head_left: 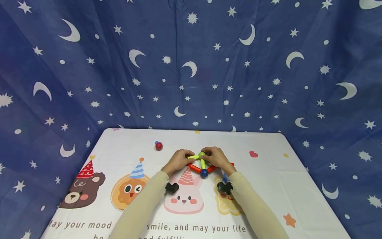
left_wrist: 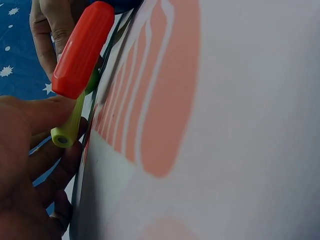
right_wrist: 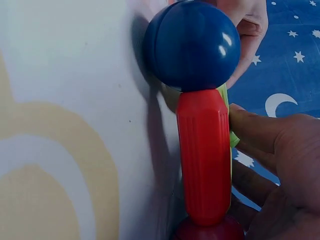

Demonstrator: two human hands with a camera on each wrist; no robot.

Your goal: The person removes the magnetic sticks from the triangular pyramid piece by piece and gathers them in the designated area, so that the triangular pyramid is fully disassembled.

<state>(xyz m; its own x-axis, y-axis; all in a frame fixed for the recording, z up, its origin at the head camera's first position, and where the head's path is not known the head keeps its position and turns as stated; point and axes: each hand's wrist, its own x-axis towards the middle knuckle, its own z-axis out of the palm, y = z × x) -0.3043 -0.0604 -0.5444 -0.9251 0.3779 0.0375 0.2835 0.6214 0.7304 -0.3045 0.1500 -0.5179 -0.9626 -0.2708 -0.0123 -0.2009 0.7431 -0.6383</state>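
My left hand [head_left: 178, 160] pinches a yellow-green rod [head_left: 194, 157] between thumb and fingers; its free end faces the camera in the left wrist view. The rod's other end meets a green ball [head_left: 202, 155], which my right hand [head_left: 217, 157] grips. A second yellow-green rod [head_left: 203, 164] runs from that ball to a blue ball [head_left: 204, 173]. Two red rods, one on the left [head_left: 195, 168] and one on the right [head_left: 212, 169], spread from the blue ball. In the right wrist view, the right red rod [right_wrist: 205, 155] joins the blue ball [right_wrist: 196, 46] to a dark red ball [right_wrist: 210, 230].
A red ball [head_left: 159, 146] with a blue piece behind it lies at the back left of the white printed tablecloth [head_left: 262, 186]. Another blue piece [head_left: 225, 178] shows beside my right wrist. A blue star-and-moon curtain [head_left: 191, 43] hangs behind the table.
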